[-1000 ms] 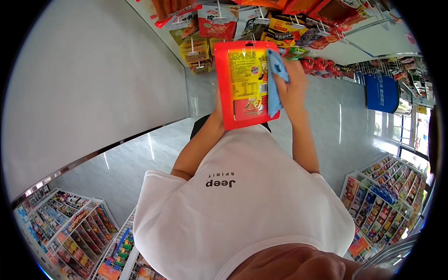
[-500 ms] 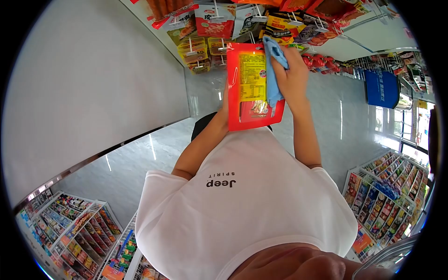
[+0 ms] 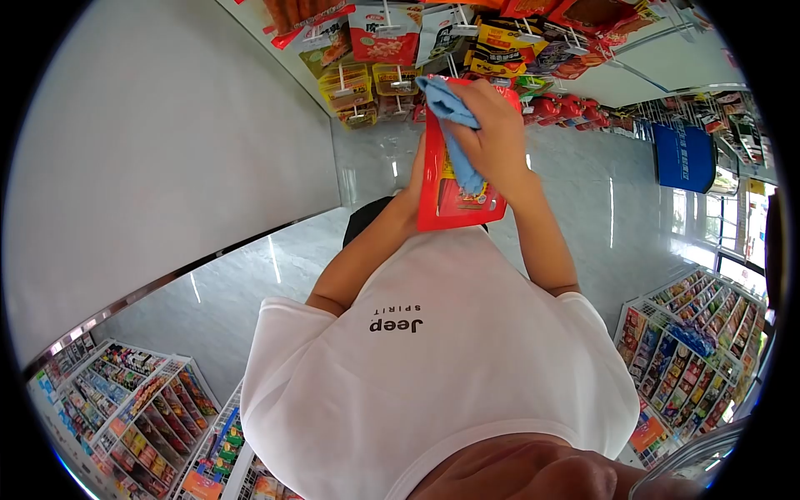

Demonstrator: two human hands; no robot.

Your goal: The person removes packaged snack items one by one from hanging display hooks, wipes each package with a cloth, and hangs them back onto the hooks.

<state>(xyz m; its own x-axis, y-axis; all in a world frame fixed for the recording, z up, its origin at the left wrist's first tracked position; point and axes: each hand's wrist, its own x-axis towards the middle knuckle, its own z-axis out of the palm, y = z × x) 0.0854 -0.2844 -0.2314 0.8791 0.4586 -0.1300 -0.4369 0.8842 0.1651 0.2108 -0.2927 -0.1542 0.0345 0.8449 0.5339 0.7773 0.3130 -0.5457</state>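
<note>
A red snack packet with a yellow printed panel is held up in front of my chest. My left hand supports it along its left side, the fingers hidden behind the packet. My right hand grips a folded light-blue cloth and presses it on the packet's face. The cloth and hand cover most of the yellow panel, and the packet's lower part shows a small picture.
Hooks carry several snack packets just beyond my hands. A large grey-white panel stands on the left. Stocked racks sit at lower left and lower right. A blue box stands at right on the grey floor.
My right hand has moved left across the packet with the cloth, from its right edge over the yellow panel. The packet has shifted slightly right.
</note>
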